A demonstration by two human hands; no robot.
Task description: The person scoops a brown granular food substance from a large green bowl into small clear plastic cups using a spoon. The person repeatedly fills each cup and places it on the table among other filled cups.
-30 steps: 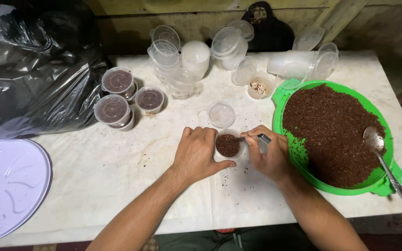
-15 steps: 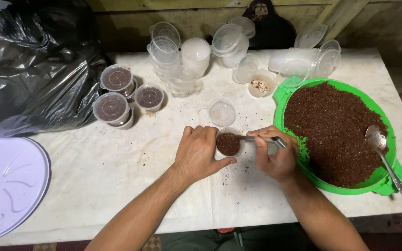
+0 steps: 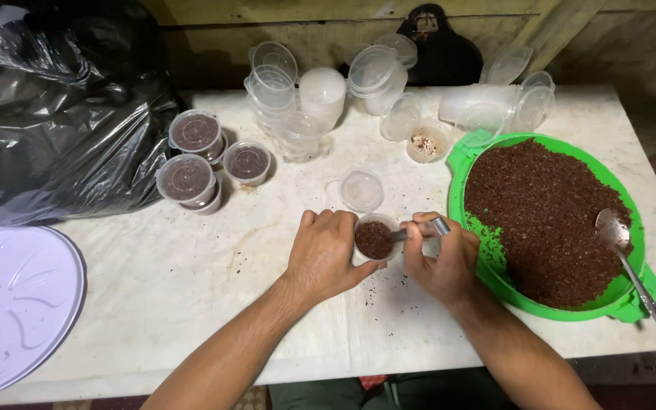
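The small plastic cup [image 3: 374, 238] of brown soil is clasped in the left hand's [image 3: 326, 254] grip on the white counter [image 3: 191, 304]. A metal tool [image 3: 421, 231] is pinched by the right hand [image 3: 440, 262] over its rim. A green tray [image 3: 624, 300] of soil and a spoon [image 3: 622, 250] lie just right.

You are at a makeshift packing bench in a rough shed or back room, not a proper kitchen: a worn, stained white table [image 3: 153, 281] scattered with dark crumbs stands against a wall of bare wooden planks [image 3: 282, 15]. Stacks of empty clear plastic cups [image 3: 282, 99] and loose lids [image 3: 506, 64] crowd the far edge, a green tray [image 3: 461, 159] holds a heap of brown granular material, and a bulging black plastic sack [image 3: 55, 114] sits at your left
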